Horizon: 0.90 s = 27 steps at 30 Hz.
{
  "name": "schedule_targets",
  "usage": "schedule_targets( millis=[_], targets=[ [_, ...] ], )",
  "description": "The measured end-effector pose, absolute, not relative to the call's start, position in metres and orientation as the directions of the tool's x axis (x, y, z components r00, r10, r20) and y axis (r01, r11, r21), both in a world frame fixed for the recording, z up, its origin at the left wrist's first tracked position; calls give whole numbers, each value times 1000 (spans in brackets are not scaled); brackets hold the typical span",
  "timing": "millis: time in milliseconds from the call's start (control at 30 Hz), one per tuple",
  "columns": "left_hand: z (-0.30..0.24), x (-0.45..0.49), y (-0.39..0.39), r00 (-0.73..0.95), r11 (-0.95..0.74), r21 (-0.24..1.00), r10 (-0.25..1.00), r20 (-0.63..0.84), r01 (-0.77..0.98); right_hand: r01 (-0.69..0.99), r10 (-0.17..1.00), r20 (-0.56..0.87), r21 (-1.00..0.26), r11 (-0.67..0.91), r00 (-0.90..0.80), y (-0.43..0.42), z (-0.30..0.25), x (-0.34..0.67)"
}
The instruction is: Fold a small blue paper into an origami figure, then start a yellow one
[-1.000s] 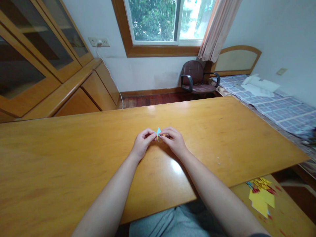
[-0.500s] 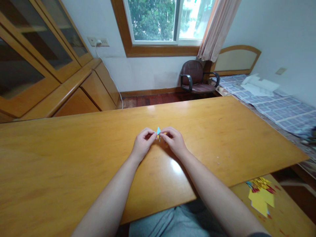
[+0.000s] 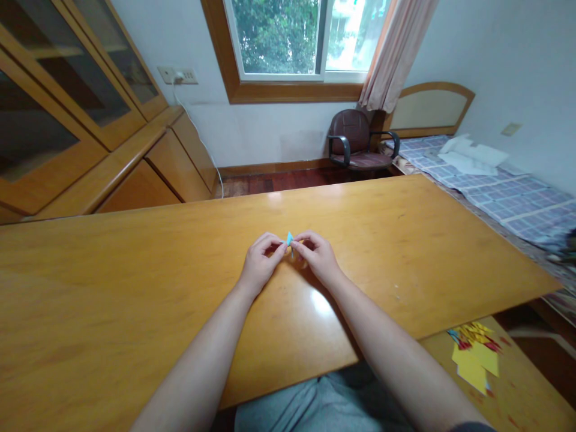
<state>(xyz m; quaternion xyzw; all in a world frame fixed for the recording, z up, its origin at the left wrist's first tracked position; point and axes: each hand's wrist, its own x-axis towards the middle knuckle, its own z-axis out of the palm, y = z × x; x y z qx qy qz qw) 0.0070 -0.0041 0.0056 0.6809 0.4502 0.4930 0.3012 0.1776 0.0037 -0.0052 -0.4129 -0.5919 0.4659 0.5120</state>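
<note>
Left hand [image 3: 260, 264] and right hand [image 3: 317, 257], fingertips closed, pinch a small folded piece of light-blue paper [image 3: 290, 239] between them, just above the glossy orange-brown wooden table [image 3: 135, 270]. Less blue tip shows than a second ago; the hands have barely shifted.

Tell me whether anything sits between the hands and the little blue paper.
Nothing visible does. The left hand and right hand both pinch the blue paper directly with their fingertips.
</note>
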Motion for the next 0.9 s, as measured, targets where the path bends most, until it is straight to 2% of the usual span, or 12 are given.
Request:
schedule_targets(
  millis=[433, 667, 900],
  targets=[
    [2, 6, -3, 114, -410, 866, 912, 394, 285, -11, 973, 193, -981, 193, -129, 3, -6, 177],
    [-2, 5, -1, 105, -396, 874, 918, 382, 283, -162, 984, 160, -976, 145, -84, 7, -7, 173],
    [-5, 6, 1, 80, -354, 895, 935, 345, 273, -213, 992, 107, -973, 90, -68, 7, -2, 172]
  ],
)
